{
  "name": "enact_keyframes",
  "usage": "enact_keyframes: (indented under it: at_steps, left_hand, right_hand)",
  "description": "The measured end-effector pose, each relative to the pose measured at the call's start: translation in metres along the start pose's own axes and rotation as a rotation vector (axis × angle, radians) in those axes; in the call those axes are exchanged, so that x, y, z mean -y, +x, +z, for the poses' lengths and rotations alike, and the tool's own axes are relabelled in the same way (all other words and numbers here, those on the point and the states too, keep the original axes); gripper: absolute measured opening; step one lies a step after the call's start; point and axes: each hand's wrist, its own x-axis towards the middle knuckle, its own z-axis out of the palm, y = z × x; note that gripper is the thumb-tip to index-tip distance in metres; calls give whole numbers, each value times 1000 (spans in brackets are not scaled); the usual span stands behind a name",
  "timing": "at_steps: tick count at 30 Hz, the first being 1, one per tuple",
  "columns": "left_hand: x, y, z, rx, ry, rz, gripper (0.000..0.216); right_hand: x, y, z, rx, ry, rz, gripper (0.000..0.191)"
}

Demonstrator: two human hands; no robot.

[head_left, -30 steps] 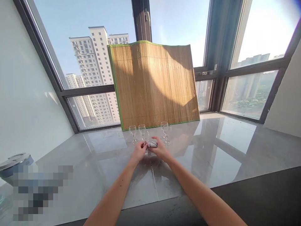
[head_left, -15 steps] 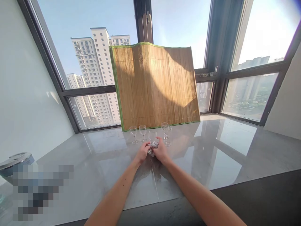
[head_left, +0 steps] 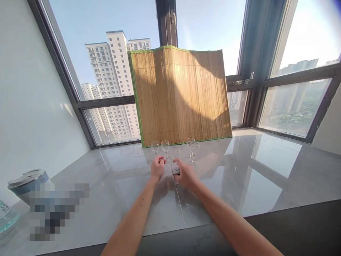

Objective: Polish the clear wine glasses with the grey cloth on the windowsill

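Observation:
My right hand is closed around a small grey-white thing, low over the counter; its kind is too small to make out. Right behind those fingers stands a clear stemmed glass, its stem and foot largely hidden. My left hand is apart from the right one, fingers curled together, and whether they hold anything is hidden. It covers the lower part of the leftmost glass. Beside that stands another stemmed glass. To the right, two more glasses overlap in view.
A bamboo mat with green edging leans against the window behind the glasses. On the left of the glossy grey counter are a lidded cup, a clear bottle and a pixelated patch. The counter's front edge runs below my forearms.
My left hand has come away from the grey-white thing and moved left of the right hand. My right hand keeps hold of it, slightly lower. The view has shifted a little.

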Motion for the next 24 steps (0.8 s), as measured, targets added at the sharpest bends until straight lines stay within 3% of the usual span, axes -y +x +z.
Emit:
enact_keyframes:
  at_steps: [3, 7, 10, 16, 20, 24]
  left_hand:
    - [2, 2, -12, -57, 214, 42, 26]
    - [8, -2, -13, 194, 510, 205, 34]
    - [14, -4, -10, 294, 624, 216, 39]
    - [26, -2, -4, 393, 711, 211, 44]
    - [27, -1, -4, 404, 700, 220, 46]
    - [26, -2, -5, 377, 699, 213, 51]
  right_hand:
    - [1, -2, 4, 129, -112, -137, 65]
    - [-2, -2, 5, 135, -176, -96, 63]
    - [-6, 2, 5, 140, -192, -26, 58]
    - [-18, 22, 5, 145, -172, 85, 59]
    - [-24, 25, 8, 90, -199, 54, 59]
    - [-28, 26, 12, 120, -207, 71, 58]
